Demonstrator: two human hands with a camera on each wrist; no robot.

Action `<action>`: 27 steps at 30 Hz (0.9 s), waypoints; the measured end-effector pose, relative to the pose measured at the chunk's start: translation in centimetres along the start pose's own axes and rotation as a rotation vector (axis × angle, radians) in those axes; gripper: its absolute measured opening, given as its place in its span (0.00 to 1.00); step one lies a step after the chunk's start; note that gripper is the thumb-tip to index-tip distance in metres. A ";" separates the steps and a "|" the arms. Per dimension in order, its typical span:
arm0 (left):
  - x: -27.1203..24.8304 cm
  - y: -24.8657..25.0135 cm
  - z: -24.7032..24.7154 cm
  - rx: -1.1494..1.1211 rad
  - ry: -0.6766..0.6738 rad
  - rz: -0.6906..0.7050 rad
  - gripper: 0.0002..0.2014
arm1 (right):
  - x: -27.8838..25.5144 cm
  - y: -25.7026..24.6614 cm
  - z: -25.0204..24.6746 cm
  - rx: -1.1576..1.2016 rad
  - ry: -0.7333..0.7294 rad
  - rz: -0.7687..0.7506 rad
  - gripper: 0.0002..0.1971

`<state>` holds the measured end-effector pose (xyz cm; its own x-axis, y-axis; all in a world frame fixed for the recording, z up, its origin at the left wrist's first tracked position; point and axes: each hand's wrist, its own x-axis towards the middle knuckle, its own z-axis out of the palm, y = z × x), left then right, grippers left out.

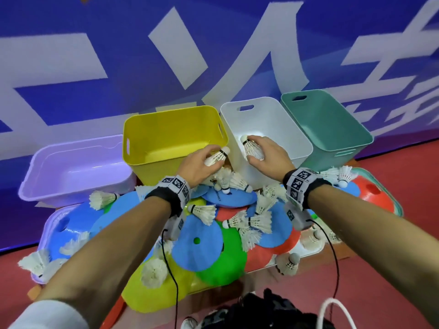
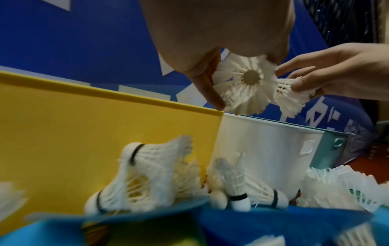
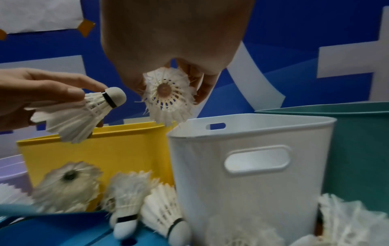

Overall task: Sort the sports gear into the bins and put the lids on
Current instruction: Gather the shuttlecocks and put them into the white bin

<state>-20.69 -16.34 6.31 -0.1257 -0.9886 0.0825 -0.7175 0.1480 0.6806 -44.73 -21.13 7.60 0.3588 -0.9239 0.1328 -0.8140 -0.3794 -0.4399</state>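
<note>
Shuttlecocks are being sorted first, judging by both hands. The left hand [image 1: 198, 163] pinches one shuttlecock [image 1: 217, 157] by its feather skirt, cork pointing toward the white bin [image 1: 301, 148], just short of that bin's near-left corner. The right hand [image 1: 267, 154] has its fingers [image 3: 202, 86] curled around a second shuttlecock [image 1: 251, 148], cork away from the wrist, over the white bin's opening, presumably so it drops straight in. Whether anything already lies in the white bin is hard to tell. The yellow bin [image 1: 152, 129] stands touching its left side, the green bin [image 1: 342, 141] on its right. Loose shuttlecocks and coloured discs [image 1: 197, 243] lie heaped in front of the white bin.
</note>
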 end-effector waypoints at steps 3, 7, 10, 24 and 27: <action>2.7 2.1 1.8 -0.013 -0.006 0.007 0.22 | 0.2 3.1 -1.6 0.017 0.031 0.034 0.32; 6.0 4.8 4.4 -0.041 0.004 0.030 0.27 | 0.6 6.5 -2.8 -0.075 -0.028 0.054 0.34; 7.7 5.2 6.5 -0.116 -0.031 -0.019 0.39 | 0.5 8.0 -3.3 -0.184 -0.108 0.149 0.37; 0.1 -0.6 1.8 0.074 0.041 -0.177 0.35 | 2.4 1.2 0.9 -0.153 -0.106 -0.034 0.35; -3.3 -2.5 -0.4 0.103 0.077 -0.238 0.34 | 2.7 -2.9 3.0 -0.155 -0.090 -0.143 0.35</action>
<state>-18.18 -13.42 4.64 0.1048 -0.9944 -0.0131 -0.7873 -0.0910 0.6098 -40.01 -22.40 6.56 0.5094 -0.8546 0.1015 -0.8097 -0.5158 -0.2798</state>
